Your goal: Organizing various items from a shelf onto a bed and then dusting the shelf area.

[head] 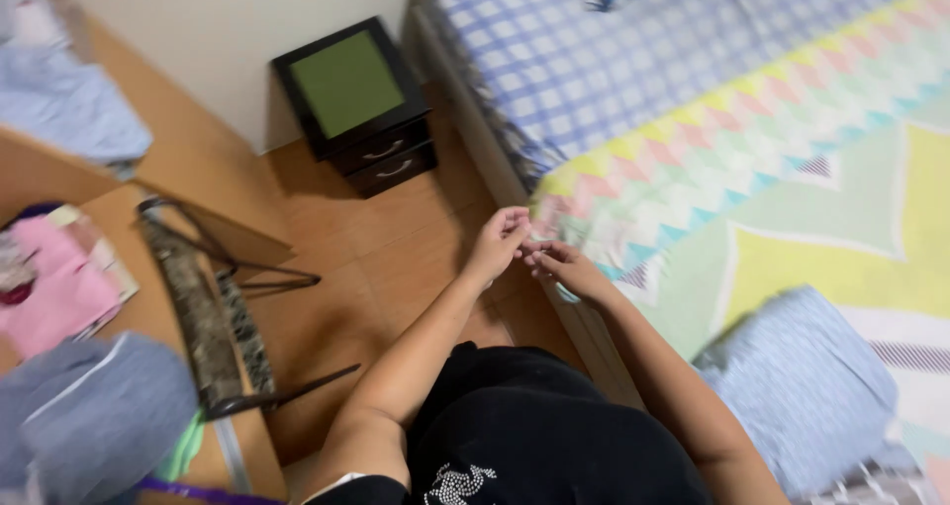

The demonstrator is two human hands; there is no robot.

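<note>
Both hands meet at the bed's [594, 337] edge, the left hand [498, 243] and right hand [564, 266] pinching the colourful blanket's [792, 198] corner; blur hides the fingertips.

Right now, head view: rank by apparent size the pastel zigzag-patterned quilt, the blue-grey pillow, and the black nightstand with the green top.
1. Pastel zigzag-patterned quilt, largest.
2. Blue-grey pillow.
3. Black nightstand with green top, smallest; it stands farther away, so its true size against the pillow is unsure.
</note>
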